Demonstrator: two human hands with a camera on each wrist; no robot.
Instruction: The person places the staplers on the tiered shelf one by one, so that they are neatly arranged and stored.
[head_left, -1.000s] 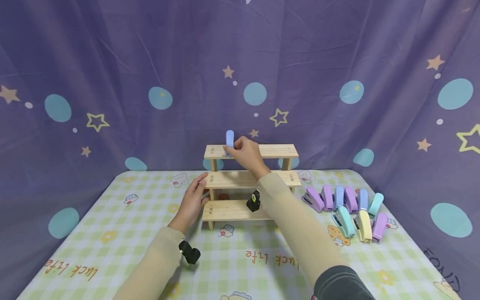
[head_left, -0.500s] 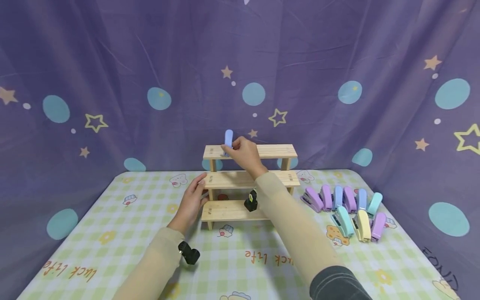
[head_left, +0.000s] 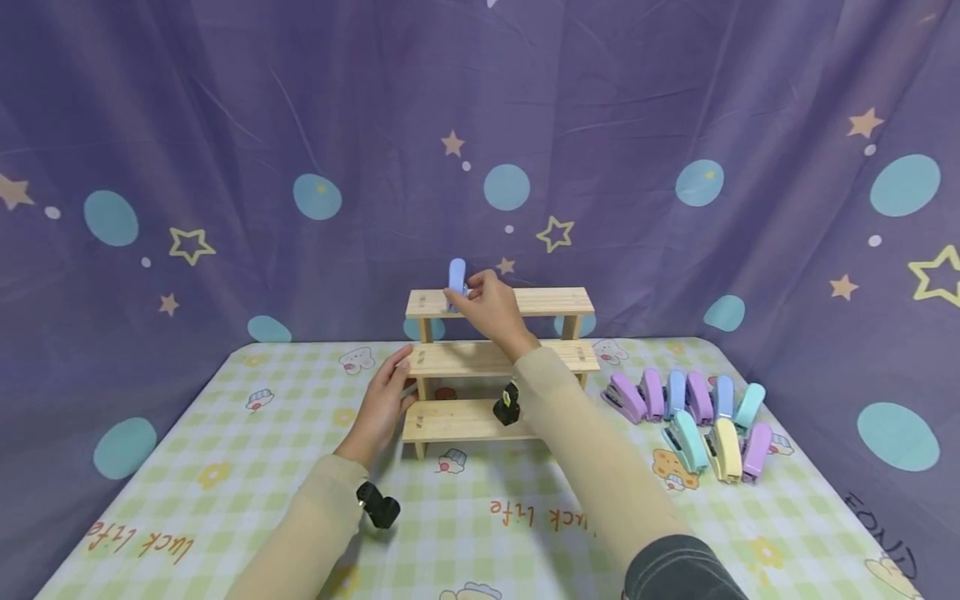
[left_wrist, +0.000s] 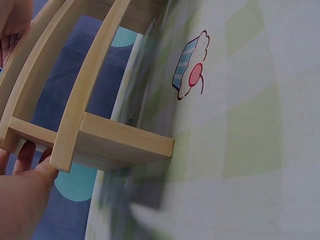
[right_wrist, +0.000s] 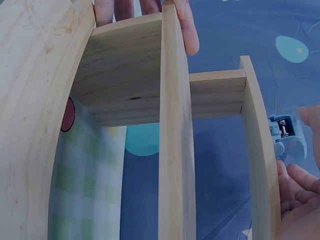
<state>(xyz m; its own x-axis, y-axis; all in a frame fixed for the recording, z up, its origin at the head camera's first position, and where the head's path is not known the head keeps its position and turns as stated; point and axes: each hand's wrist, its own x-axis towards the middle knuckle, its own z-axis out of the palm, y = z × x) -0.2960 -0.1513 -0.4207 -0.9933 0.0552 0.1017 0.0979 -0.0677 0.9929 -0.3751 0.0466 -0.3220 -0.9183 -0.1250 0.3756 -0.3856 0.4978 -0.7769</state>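
A three-tier wooden display rack (head_left: 480,358) stands on the table. My left hand (head_left: 382,408) holds its left side by the middle tier, with fingers (left_wrist: 25,157) at the upright and shelf end. On the top tier, toward the left, a light blue stapler (head_left: 456,279) stands upright. My right hand (head_left: 491,312) has the thumb on one side of this stapler and the fingers on the other. From the right wrist, the stapler (right_wrist: 287,137) appears with its base against the top board; part of the right hand (right_wrist: 302,200) is cut off by the frame.
Several staplers stand in two rows right of the rack, among them a purple stapler (head_left: 627,398), a teal stapler (head_left: 686,443) and a yellow stapler (head_left: 724,451). A checked cloth (head_left: 300,417) covers the table. Behind hangs a purple curtain (head_left: 375,125).
The right index finger has lifted slightly off the stapler's side. Stapler, rack and left hand stay in place; the head view has shifted a little.
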